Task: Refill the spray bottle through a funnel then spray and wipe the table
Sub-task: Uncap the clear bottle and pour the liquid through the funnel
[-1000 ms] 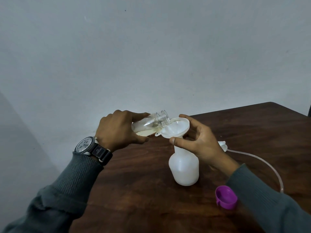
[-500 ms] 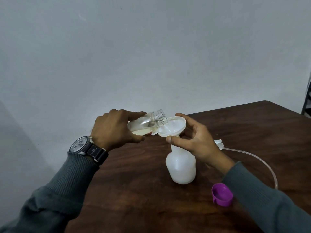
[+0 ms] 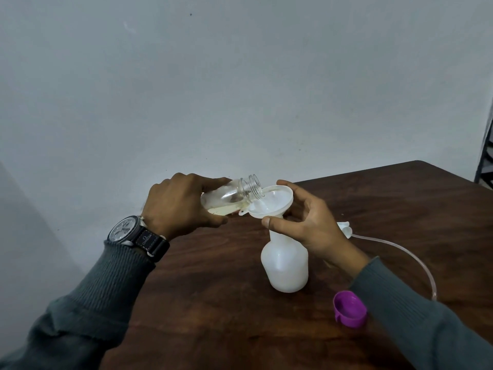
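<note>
The translucent white plastic spray bottle [image 3: 285,265] stood toward the dark wooden table's [image 3: 213,303] far edge, seemingly light and tippy, so the right hand [image 3: 309,222] pinched its white plastic funnel [image 3: 269,202] at the rim while the left hand [image 3: 181,206] gripped the tilted clear bottle [image 3: 232,194] round its body

On my feed, a plain pale grey wall [image 3: 240,89] fills the upper half. It is matte, with a tiny dark speck [image 3: 190,14] near the top and a few faint scuffs. At lower left the wall falls into darker shade. Below it I see a dark brown wooden table [image 3: 400,209] with visible grain and a rounded far corner. A dark frame [image 3: 484,166] shows at the right edge, and I cannot tell what it is. The light is dim and even.
</note>
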